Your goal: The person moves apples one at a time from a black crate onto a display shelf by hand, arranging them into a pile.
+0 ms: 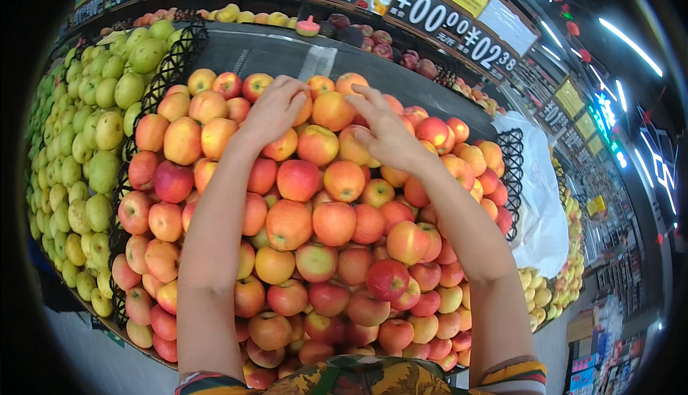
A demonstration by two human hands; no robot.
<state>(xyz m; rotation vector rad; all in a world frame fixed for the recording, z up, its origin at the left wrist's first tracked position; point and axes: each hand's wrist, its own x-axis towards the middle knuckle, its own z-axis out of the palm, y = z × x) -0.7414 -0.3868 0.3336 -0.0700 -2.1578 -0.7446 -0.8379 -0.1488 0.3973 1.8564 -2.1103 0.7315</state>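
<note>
Two hands reach over one apple heap.

Apples part. hidden by L hand & R hand, bkgd shelves blurry.

Striped sleeves, patterned top — yellow, brown, green

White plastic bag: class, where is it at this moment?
In the head view, the white plastic bag is on the right side, just right of the black lattice divider beside the red-and-yellow apples.
</note>
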